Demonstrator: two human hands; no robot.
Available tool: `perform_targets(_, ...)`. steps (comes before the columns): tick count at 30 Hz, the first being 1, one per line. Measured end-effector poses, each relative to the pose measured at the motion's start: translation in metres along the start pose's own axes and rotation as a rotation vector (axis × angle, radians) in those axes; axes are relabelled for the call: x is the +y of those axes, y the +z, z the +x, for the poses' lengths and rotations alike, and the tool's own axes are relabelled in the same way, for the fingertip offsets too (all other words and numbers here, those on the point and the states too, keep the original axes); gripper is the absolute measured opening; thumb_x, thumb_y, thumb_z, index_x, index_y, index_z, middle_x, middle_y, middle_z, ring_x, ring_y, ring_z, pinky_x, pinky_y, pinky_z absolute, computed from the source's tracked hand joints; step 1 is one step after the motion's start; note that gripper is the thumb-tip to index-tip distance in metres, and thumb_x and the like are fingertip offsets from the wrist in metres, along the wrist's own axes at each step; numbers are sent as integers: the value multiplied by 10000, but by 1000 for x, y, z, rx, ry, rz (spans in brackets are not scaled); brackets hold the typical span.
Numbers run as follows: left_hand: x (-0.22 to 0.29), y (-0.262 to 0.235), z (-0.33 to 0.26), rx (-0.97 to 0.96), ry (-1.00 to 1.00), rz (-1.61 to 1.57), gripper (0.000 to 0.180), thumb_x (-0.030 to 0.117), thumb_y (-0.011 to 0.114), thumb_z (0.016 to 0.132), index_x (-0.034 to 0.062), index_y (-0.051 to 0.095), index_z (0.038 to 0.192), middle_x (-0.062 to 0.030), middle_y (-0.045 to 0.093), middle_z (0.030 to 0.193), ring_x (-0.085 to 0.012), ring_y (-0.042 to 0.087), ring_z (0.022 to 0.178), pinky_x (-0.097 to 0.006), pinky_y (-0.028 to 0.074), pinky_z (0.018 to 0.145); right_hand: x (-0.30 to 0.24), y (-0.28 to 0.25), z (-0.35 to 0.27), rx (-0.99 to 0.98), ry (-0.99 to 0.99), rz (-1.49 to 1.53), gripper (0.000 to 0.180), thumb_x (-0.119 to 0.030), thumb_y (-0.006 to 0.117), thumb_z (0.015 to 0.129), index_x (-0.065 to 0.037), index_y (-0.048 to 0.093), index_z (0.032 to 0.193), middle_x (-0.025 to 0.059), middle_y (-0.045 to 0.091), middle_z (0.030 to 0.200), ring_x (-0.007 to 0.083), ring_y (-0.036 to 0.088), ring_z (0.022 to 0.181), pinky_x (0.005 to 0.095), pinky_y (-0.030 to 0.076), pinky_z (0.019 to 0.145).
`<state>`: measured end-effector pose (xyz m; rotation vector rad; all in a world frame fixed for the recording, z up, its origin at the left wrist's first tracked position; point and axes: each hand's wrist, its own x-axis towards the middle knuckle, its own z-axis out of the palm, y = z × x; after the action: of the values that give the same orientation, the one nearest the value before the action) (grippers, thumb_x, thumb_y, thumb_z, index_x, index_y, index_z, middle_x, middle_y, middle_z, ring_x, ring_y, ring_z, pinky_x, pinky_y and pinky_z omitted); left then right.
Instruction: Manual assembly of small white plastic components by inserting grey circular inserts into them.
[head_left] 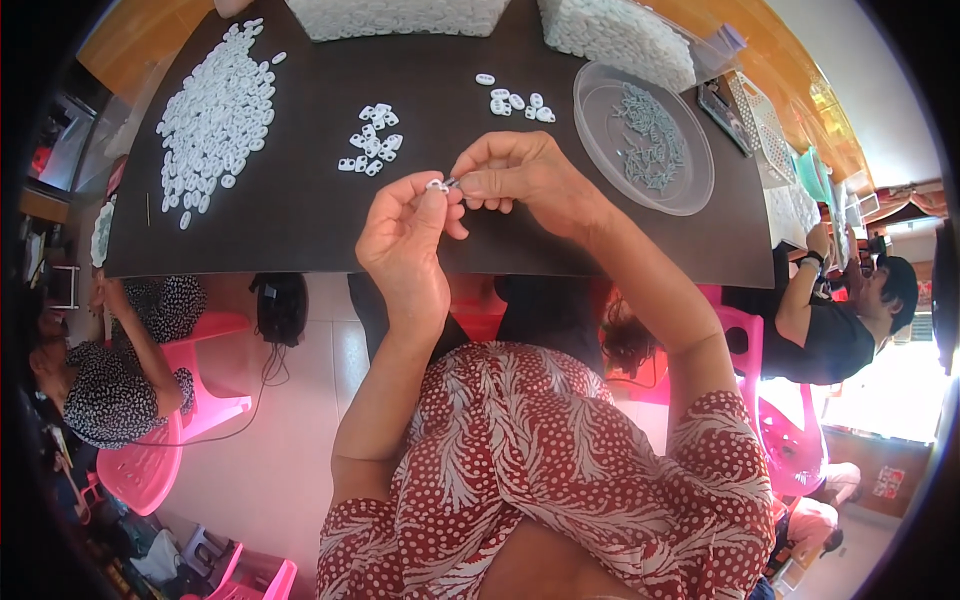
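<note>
No text, number or label is legible; a small red-and-white sheet (888,482) on a brown panel (912,493), beyond the table's (300,225) right edge, is too blurred to read.

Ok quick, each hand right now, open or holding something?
Left hand: closed, holding a small white piece.
Right hand: closed, fingertips pinching a small dark piece, too tiny to identify.
</note>
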<state>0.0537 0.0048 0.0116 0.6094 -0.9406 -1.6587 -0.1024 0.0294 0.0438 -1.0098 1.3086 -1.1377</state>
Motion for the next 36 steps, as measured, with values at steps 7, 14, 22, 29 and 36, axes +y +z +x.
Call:
perform_targets(7, -6, -5, 0, 25, -49, -88, 121, 36, 570, 896, -54, 575, 976, -122, 642, 831, -137, 603, 676, -247, 501, 574, 14, 16, -15, 86, -69, 64, 174, -98, 669, 800, 28, 665, 920, 51, 650, 743, 75, 550, 630, 212, 424, 562)
perform_targets(14, -1, -3, -3, 28, -113, -91, 133, 42, 557, 907, -50, 570, 1002, -137, 642, 851, -160, 606, 680, -274, 511, 572, 21, 16, -19, 136, -151, 38, 153, -98, 631, 841, 20, 662, 936, 35, 641, 802, 73, 547, 693, 204, 431, 609)
perform_targets(22, 3, -6, -10, 11, -148, 2, 130, 50, 606, 879, -56, 605, 955, -127, 651, 830, -134, 606, 664, -229, 483, 532, 20, 14, -20, 192, -165, 23, 155, -88, 617, 852, 21, 660, 953, 37, 638, 804, 75, 552, 703, 201, 439, 611)
perform_targets(29, 3, -9, -15, -11, -123, 82, 137, 43, 616, 872, -49, 620, 975, -91, 633, 796, -103, 569, 629, -208, 439, 499, 23, 15, -26, 227, -177, 53, 179, -85, 629, 845, 22, 658, 986, 47, 650, 808, 77, 563, 718, 201, 438, 610)
perform_targets(36, 4, -5, -21, 2, -102, 124, 132, 4, 613, 860, -49, 615, 981, -81, 634, 794, -89, 569, 624, -189, 437, 494, 21, 24, -29, 302, -255, -21, 152, -97, 630, 818, 3, 684, 918, 21, 638, 742, 58, 551, 669, 196, 424, 553)
